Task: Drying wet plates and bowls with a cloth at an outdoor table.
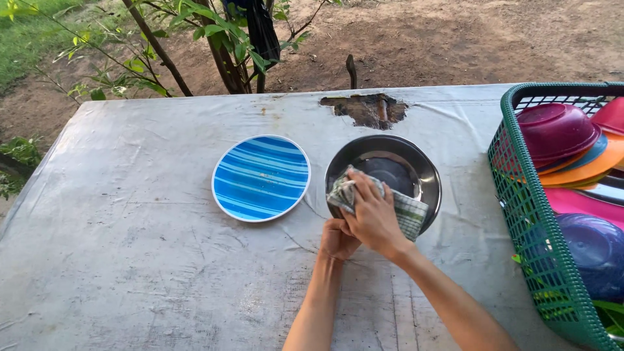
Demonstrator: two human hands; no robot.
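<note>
A blue plate [260,177] with lighter diagonal stripes and a thin white rim lies flat on the tabletop [130,260], a little left of the middle and nearer the far edge than the near one. It is round, shallow and glossy. The tabletop is covered with a worn, greyish sheet, creased and scuffed, with a ragged hole [366,109] torn through it close to the far edge.

Just right of the plate, apart from it, sits a round steel bowl [383,175], shiny and dark inside, with a wide reflecting rim. Both forearms come up from the near edge and meet at the bowl's near rim. The left hand [338,239] is curled under that rim, fingers folded in a fist-like grip; it appears to hold the bowl's edge, though the contact itself is hidden by the other hand. The right hand [374,214] lies over it, wrist bent, fingers pressing down and gripping a checked cloth [406,211], white with green-grey lines, bunched and soft, draped across the near rim and into the bowl.

At the right edge of the tabletop stands a green plastic basket [530,214] with an open lattice wall. It holds stacked plastic dishes: a magenta bowl [556,130] turned upside down, an orange plate [595,168] beneath it, and a smooth purple bowl [591,250] nearer the near corner.
</note>
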